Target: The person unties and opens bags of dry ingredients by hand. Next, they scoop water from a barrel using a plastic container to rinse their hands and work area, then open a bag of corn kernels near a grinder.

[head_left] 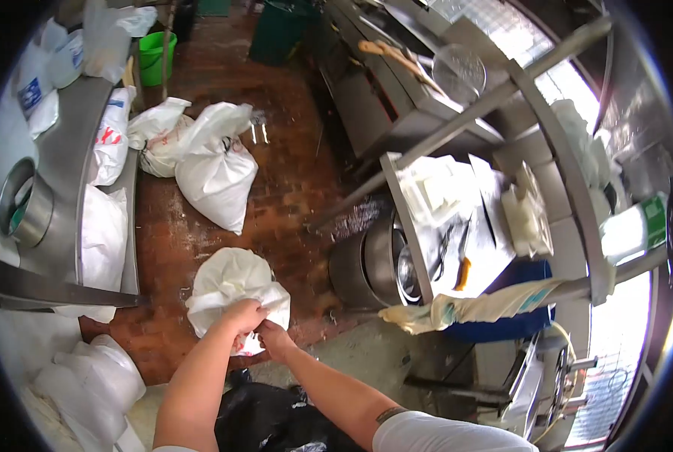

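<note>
A white sack (231, 279) stands on the brown tiled floor, low in the middle of the view. My left hand (244, 316) and my right hand (274, 339) meet at its near side, fingers closed on the sack's material. Red print shows just under the hands. Beyond it, a tied white sack (217, 177) rests on the floor, beside another white sack with red marks (162, 139). Close to my body, below the forearms, lies a black plastic bag (276, 418).
On the left, a metal counter (69, 151) holds a metal pot (26, 203) and white bags. A green bucket (156, 59) stands further back. To the right are large metal pots (359, 267), a rack with an orange-handled knife (464, 273), and a blue container (502, 324).
</note>
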Demonstrator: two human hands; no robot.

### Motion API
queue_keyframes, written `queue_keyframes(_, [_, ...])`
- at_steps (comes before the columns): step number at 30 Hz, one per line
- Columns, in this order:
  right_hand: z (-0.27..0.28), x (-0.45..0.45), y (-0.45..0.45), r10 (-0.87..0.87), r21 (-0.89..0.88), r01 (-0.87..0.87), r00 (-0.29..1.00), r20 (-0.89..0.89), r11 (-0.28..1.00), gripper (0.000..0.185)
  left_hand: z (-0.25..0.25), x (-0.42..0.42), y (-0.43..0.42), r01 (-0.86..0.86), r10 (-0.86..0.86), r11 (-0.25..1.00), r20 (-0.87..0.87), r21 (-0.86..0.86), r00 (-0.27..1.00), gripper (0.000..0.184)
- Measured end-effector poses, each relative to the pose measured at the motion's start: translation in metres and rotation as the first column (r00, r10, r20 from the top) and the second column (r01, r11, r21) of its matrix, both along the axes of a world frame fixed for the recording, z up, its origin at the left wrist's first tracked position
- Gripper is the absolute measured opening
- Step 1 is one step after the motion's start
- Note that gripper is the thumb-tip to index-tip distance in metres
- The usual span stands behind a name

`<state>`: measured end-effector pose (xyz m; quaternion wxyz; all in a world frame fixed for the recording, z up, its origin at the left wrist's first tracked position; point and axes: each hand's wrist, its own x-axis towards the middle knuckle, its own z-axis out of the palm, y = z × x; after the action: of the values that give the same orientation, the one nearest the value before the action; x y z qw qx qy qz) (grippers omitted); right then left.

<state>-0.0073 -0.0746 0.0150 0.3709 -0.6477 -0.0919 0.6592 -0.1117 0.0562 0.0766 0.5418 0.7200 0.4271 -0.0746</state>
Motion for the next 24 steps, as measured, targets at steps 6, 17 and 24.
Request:
queue_keyframes(6, [0.013,-0.004,0.017,0.063,-0.046,-0.059,0.995,0.080,0.997,0.011,-0.082,-0.037,-0.013,0.218,-0.235,0.939,0.036,0.266,0.971,0.027])
queue_keyframes(17, [-0.018,-0.022,0.035,-0.111,-0.210,0.090,0.990,-0.090,0.974,0.013,-0.102,-0.058,-0.048,-0.223,0.153,0.905,0.210,0.362,0.966,0.017])
queue_keyframes(24, [-0.039,-0.019,0.041,0.177,-0.051,-0.171,0.892,0.416,0.984,0.015,-0.101,-0.057,-0.045,-0.310,0.217,0.870,0.266,0.385,0.939,0.015])
